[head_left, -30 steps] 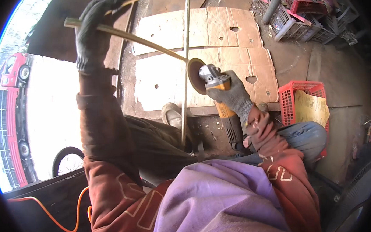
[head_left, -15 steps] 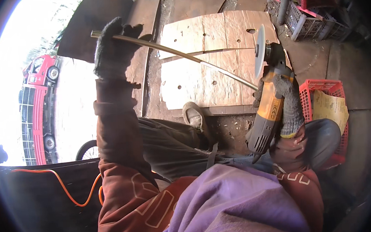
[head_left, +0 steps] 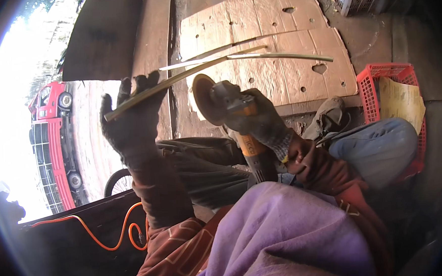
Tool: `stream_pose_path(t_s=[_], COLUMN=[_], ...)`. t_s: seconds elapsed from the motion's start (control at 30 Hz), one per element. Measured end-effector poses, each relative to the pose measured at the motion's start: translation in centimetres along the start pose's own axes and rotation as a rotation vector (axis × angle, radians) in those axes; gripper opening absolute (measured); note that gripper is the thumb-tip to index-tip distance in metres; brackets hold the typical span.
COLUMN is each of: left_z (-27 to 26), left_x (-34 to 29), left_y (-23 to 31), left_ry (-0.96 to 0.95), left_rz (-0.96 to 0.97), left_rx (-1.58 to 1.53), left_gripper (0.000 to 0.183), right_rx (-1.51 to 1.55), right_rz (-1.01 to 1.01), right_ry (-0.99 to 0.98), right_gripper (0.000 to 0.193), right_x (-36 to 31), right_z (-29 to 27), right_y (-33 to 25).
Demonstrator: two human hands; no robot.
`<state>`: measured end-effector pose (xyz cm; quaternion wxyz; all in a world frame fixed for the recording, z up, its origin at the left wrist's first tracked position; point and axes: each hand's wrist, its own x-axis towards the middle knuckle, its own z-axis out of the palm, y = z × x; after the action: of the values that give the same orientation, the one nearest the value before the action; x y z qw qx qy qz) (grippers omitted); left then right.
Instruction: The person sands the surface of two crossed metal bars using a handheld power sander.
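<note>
Angle grinder [head_left: 248, 145] sits clamped in the gloved right hand [head_left: 261, 118], its disc [head_left: 203, 99] near a metal bar [head_left: 177, 82] that lies across the left hand [head_left: 137, 129], whose grip on it I cannot tell. Beyond both hands a second bar [head_left: 287, 56] crosses it in view; no sparks show, the disc seems not at work, and what is done or left is unclear. Past them lies flat cardboard [head_left: 279, 91]

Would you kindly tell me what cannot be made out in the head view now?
Head view throughout:
Rear end of the orange-and-grey angle grinder: hidden behind the purple cloth.
How firmly the dark-gloved left hand holds the brass-coloured metal bar: lost in shadow.
Lower part of the black spoked wheel: hidden by the flat black panel.
Upper part of the grey plastic crate: cut off by the top edge.
</note>
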<state>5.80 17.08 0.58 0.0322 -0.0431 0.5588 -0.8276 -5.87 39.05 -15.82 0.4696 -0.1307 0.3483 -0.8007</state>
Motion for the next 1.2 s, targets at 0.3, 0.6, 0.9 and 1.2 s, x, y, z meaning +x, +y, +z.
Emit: stream_pose_path(t_s=[0.3, 0.6, 0.9, 1.2], left_z=[-3.0, -4.5, -4.6, -3.5], left_x=[-4.4, -5.0, -5.8, -5.8], left_y=[-0.9, -1.1, -0.9, -1.2], left_ry=[-0.492, -0.706, -0.604, -0.626], left_rz=[-1.482, -1.942, -1.808, -1.681], left_rx=[-3.575, -3.839, -3.915, -3.862], left_gripper=[0.048, 0.067, 0.069, 0.075], right_rx=[-0.063, -0.090, 0.037, -0.195], right_rz=[-0.046, 0.127, 0.183, -0.184], right_ry=[-0.079, -0.038, 0.128, -0.064], right_gripper=[0.064, 0.057, 0.045, 0.044], right_x=[2.2, 4.0, 5.8, 2.7], right_z=[1.1, 0.3, -3.4, 0.6], right_y=[3.9, 2.4, 2.5, 3.7])
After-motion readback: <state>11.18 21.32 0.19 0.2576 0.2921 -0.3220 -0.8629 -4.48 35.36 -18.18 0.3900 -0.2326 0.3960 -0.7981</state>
